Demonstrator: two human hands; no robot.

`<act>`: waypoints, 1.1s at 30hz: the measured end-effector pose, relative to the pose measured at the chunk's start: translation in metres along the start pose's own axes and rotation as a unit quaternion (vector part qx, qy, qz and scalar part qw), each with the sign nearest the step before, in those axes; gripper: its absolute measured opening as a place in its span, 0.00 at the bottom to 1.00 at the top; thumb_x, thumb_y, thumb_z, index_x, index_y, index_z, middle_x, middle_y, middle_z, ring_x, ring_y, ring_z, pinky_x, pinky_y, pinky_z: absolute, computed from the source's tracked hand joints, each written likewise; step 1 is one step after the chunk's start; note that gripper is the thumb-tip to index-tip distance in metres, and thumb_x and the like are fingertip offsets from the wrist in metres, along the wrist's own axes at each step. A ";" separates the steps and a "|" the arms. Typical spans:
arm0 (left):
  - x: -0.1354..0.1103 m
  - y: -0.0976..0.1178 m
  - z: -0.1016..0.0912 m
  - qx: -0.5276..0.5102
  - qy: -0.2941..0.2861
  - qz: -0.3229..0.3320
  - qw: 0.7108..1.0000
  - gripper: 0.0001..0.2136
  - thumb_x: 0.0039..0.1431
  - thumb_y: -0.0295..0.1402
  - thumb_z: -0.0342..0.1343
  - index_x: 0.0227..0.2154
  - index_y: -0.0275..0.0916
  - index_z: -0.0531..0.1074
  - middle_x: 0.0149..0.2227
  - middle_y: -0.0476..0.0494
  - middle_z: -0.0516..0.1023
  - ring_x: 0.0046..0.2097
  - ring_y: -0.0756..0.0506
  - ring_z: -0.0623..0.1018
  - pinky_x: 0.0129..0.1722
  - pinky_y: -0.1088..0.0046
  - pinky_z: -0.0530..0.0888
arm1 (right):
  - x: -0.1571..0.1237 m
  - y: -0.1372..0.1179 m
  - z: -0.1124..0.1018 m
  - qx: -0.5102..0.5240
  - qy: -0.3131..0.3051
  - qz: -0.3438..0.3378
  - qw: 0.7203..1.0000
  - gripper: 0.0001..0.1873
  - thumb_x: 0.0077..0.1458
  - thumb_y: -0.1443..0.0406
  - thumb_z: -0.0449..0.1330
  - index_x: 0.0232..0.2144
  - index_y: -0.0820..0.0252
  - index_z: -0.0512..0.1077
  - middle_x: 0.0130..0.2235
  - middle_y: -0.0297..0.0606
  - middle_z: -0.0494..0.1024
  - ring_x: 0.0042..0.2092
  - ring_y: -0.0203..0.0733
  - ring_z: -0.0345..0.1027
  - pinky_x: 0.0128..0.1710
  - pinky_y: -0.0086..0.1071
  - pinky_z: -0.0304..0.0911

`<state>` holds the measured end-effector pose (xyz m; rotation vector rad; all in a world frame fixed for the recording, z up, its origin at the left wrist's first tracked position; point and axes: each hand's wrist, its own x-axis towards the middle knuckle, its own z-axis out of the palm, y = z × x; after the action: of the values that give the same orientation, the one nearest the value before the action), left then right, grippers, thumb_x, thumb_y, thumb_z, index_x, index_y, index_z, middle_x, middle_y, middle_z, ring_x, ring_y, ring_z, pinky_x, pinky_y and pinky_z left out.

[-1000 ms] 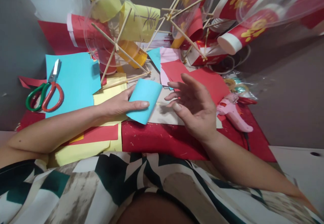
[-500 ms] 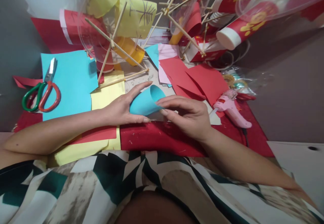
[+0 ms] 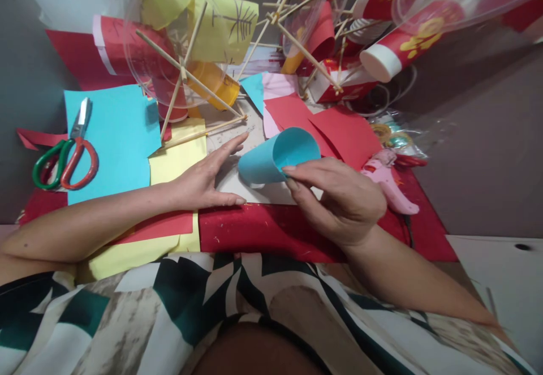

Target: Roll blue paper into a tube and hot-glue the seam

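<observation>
A rolled blue paper tube (image 3: 259, 161) lies tilted over the pale board in front of me, its open end turned up to the right. My right hand (image 3: 339, 194) pinches the rim of that end between thumb and fingertips. To the tube's left, my left hand (image 3: 207, 180) rests with thumb and fingers spread, holding nothing and apart from the tube. Just beyond the tube lie red paper sheets (image 3: 345, 137). The pink glue gun (image 3: 392, 185) sits right of my right hand, partly hidden by it.
Scissors (image 3: 72, 154) with green and red handles lie on a blue sheet (image 3: 123, 132) at the left. Behind stands a stick frame (image 3: 183, 72) with a clear plastic disc and paper cups. Red-and-white tubes (image 3: 407, 52) and a clear bag (image 3: 403, 137) are at the right.
My right hand has drawn the blue paper tube to the right and up, out of my left hand. The left hand stays in place, now empty.
</observation>
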<state>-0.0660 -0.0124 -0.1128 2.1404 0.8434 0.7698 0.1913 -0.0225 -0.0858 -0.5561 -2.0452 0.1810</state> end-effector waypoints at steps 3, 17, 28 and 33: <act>-0.001 0.000 0.000 -0.002 0.008 -0.013 1.000 0.49 0.53 0.45 0.66 0.70 0.49 0.41 0.72 0.32 0.49 0.67 0.31 0.63 0.64 0.49 0.64 | 0.001 0.003 -0.002 -0.052 -0.023 0.014 0.998 0.22 0.56 0.73 0.62 0.51 0.48 0.75 0.38 0.38 0.83 0.34 0.41 0.77 0.32 0.33 0.73; -0.003 -0.002 0.002 -0.021 0.027 -0.018 0.999 0.42 0.58 0.39 0.62 0.70 0.47 0.46 0.71 0.33 0.54 0.66 0.34 0.67 0.63 0.53 0.67 | 0.000 0.006 0.004 -0.079 -0.013 0.072 0.994 0.30 0.56 0.69 0.62 0.60 0.47 0.66 0.51 0.45 0.78 0.37 0.43 0.76 0.27 0.35 0.73; -0.005 -0.002 0.007 0.063 0.025 -0.011 0.998 0.41 0.58 0.45 0.60 0.70 0.43 0.46 0.66 0.28 0.62 0.64 0.34 0.69 0.61 0.51 0.69 | 0.014 0.008 0.006 -0.101 0.001 0.023 0.995 0.42 0.53 0.53 0.65 0.67 0.41 0.54 0.69 0.41 0.57 0.69 0.66 0.49 0.66 0.64 0.47; -0.005 -0.005 0.008 0.088 0.027 0.001 0.996 0.41 0.59 0.46 0.60 0.70 0.42 0.47 0.67 0.28 0.61 0.64 0.33 0.68 0.61 0.51 0.68 | 0.008 0.019 0.017 -0.104 -0.068 0.021 0.992 0.33 0.54 0.58 0.66 0.61 0.41 0.64 0.66 0.41 0.63 0.67 0.61 0.57 0.63 0.61 0.56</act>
<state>-0.0649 -0.0167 -0.1223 2.2835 0.9682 0.7840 0.1789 0.0000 -0.0948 -0.7344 -2.2002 0.0310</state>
